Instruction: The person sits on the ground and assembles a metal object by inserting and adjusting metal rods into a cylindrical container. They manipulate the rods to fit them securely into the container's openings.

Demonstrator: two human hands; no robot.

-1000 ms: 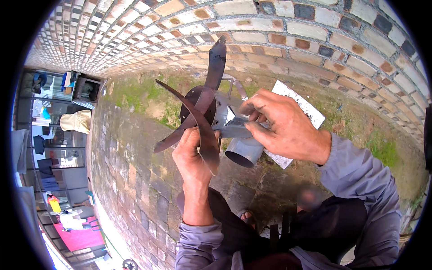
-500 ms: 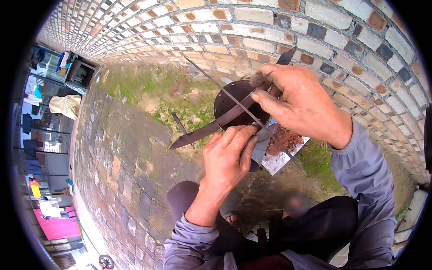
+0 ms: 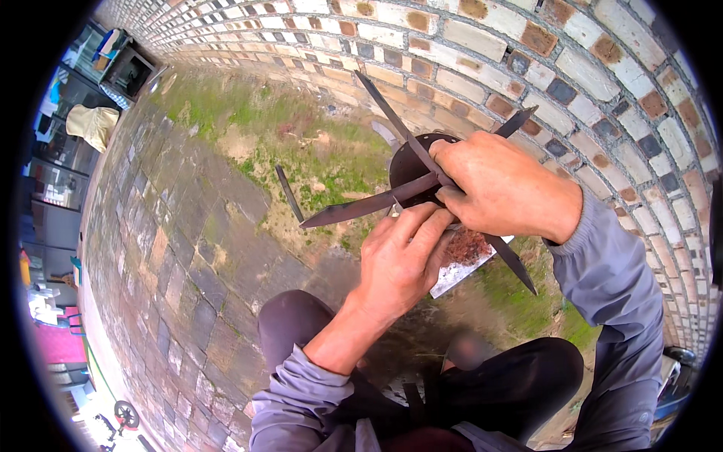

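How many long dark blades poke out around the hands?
4: an upper-left blade, an upper-right blade, a left blade and a lower-right blade. The left hand and right hand cover the middle, so more may be hidden.

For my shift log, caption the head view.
Left hand and right hand at crossed dark blades near a brick wall.

Blades (image 3: 369, 206): plain dark rusty brown.
Housing (image 3: 407, 162): near-black brown.
Crumbly heap (image 3: 465, 247), right of centre: brick red.
Board (image 3: 452, 282): white.
Sleeves (image 3: 611, 264): plain lavender-grey.
Trousers (image 3: 520, 377): black.
Brick wall (image 3: 474, 38), top: cream and tan rows, blotched brown and charcoal.
Paving (image 3: 173, 248), left: mottled grey-brown grid.
Moss (image 3: 218, 102): bright green.
Cloth (image 3: 90, 126), upper left: cream.
Panel (image 3: 60, 345), lower left: hot pink.
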